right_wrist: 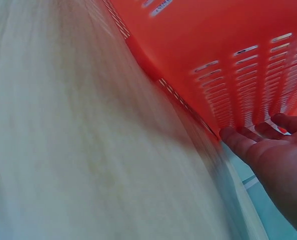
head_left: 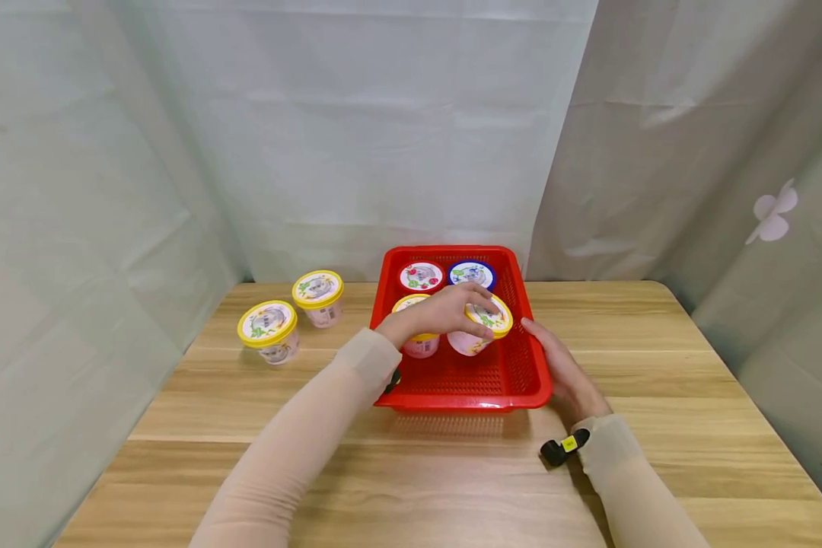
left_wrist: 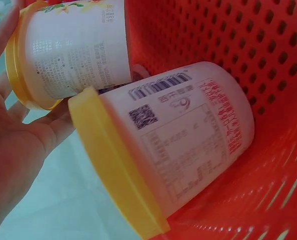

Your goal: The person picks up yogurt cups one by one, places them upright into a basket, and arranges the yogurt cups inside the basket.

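Observation:
In the head view my left hand (head_left: 448, 308) reaches over the red basket (head_left: 466, 401) and grips a yellow-lidded cup (head_left: 467, 345) by its lid, with the cup tilted inside the basket. The left wrist view shows my fingers behind that cup (left_wrist: 78, 52). Beside it leans another yellow-lidded cup (left_wrist: 183, 135), partly under my forearm in the head view. Behind them in the basket are a red-lidded cup (head_left: 422, 276) and a blue-lidded cup (head_left: 472, 274). My right hand (head_left: 565, 373) touches the basket's right outer side, its fingers extended against the slotted wall (right_wrist: 223, 95).
Two more yellow-lidded cups, one nearer (head_left: 269, 327) and one farther back (head_left: 318, 293), stand on the wooden table (head_left: 657, 365) left of the basket. Pale curtains (head_left: 383, 137) hang behind the table and at both sides.

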